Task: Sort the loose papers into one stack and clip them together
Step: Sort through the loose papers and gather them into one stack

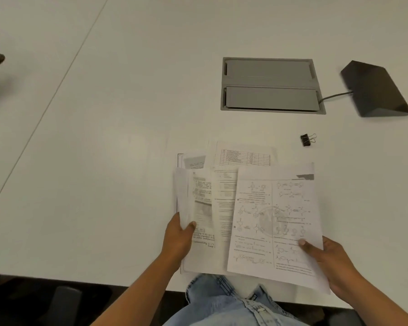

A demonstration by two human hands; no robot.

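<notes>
Both hands grasp fanned papers [224, 208]: left hand [178, 240] one edge, right hand [327, 257] the top sheet; clip [306, 140] lies apart.

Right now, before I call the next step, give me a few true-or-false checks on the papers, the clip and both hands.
1. The binder clip is already clamped on the papers. False: it lies loose on the table, beyond the papers.
2. The right hand holds the top sheet printed with chemistry diagrams. True.
3. The papers are squared into one neat stack. False: they are fanned out and overlapping.
4. The left hand grips sheets at the left side of the pile. True.
5. The grey floor box in the table stands open. False: both lids are shut.
</notes>
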